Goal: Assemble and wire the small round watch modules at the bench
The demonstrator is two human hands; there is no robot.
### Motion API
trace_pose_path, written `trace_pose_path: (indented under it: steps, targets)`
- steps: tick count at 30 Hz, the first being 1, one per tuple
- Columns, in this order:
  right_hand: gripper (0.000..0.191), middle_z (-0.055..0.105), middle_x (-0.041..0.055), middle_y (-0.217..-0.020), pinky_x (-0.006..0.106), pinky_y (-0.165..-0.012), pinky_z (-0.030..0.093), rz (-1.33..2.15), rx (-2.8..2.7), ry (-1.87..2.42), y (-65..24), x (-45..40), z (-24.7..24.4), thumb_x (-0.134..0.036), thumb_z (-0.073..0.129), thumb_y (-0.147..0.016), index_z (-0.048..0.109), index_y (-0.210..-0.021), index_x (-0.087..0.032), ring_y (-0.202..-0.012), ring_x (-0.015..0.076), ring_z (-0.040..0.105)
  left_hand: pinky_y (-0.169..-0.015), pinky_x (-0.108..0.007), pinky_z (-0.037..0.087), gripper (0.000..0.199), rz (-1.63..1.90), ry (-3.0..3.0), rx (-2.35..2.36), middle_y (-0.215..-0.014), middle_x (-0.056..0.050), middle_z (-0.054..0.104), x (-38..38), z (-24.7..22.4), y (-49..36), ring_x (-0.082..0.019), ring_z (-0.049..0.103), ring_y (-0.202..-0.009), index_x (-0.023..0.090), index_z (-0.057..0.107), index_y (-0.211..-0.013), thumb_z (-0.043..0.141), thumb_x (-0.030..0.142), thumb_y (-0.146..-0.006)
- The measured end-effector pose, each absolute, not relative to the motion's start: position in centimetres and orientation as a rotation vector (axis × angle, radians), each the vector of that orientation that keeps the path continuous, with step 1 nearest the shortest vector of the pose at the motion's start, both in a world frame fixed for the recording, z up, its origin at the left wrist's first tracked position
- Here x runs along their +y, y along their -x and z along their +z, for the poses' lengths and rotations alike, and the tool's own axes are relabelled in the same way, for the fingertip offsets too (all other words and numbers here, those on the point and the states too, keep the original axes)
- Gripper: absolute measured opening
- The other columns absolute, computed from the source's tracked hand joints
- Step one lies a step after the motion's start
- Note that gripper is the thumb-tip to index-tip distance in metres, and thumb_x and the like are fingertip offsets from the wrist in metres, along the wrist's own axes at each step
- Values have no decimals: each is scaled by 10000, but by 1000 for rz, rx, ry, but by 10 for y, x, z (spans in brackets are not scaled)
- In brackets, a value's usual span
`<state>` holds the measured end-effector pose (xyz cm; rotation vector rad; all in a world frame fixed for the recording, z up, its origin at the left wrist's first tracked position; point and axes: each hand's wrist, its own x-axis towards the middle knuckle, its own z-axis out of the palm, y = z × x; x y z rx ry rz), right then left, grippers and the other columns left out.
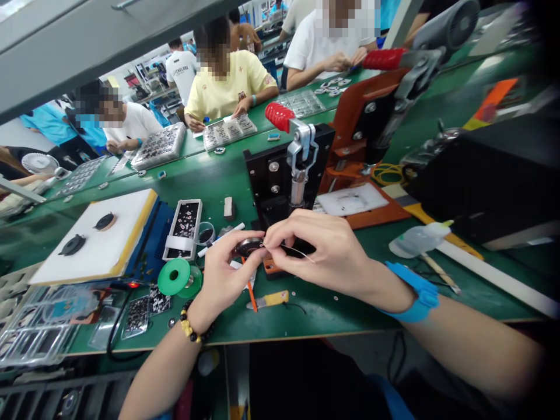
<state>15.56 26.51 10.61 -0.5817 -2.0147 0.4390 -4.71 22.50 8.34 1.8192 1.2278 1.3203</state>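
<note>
My left hand [221, 265] is closed, with a round, dark, metal-rimmed part [247, 248] between its thumb and fingers. Meeting it at the part's right edge, my right hand [321, 245] pinches with thumb and index finger. A thin, pale, wire-like strand [300, 252] runs from that pinch back across the palm; its gripped end is hidden. Right behind the hands stands a black toggle clamp fixture [273, 175] with a red handle [280, 116]. Below them on the green bench lie an orange stick [250, 289] and a yellow-handled tool [273, 299].
At left, a blue box with a white pad [100, 233] carries two dark round parts. A green spool [174, 277] and a tray of small parts [186, 224] stand near my left wrist. To the right are an orange fixture [371, 105] and a clear bottle [415, 239]. Co-workers sit opposite.
</note>
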Motion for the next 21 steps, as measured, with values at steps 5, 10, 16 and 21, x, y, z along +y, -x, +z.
trace_pose_path:
  steps: [5,10,16,21]
  targets:
    - [154,745,-5,-878,267,-642,506,496,-1965,575,-154,264,104,-60,689,-853,688,-893,-208,-696,130,623,-737,-266,553,191,1318,-1834,1210,-1002,-58,753,225,80,46,-190,693,-858,223,762,-1110,758,229,-919]
    - [182,747,-12,-881,265,-655,520,506,-1924,539,-153,264,103,-32,716,-837,696,-900,-202,-706,126,633,-696,-223,548,190,1279,-1721,1139,-944,-29,752,223,79,41,-152,679,-800,214,765,-1070,784,180,-883]
    - [150,774,6,-901,254,-729,565,533,-1867,538,-153,266,103,-54,739,-903,752,-944,-197,-815,138,716,-686,-240,644,206,1337,-1405,1046,-938,-20,741,224,89,40,-144,690,-779,231,774,-1065,828,251,-866]
    - [154,781,9,-906,262,-719,575,473,-1849,528,-153,267,101,-56,760,-902,762,-958,-199,-809,144,723,-665,-226,658,208,1363,-1340,1004,-945,-22,726,225,89,40,-137,690,-790,231,784,-1045,846,248,-847]
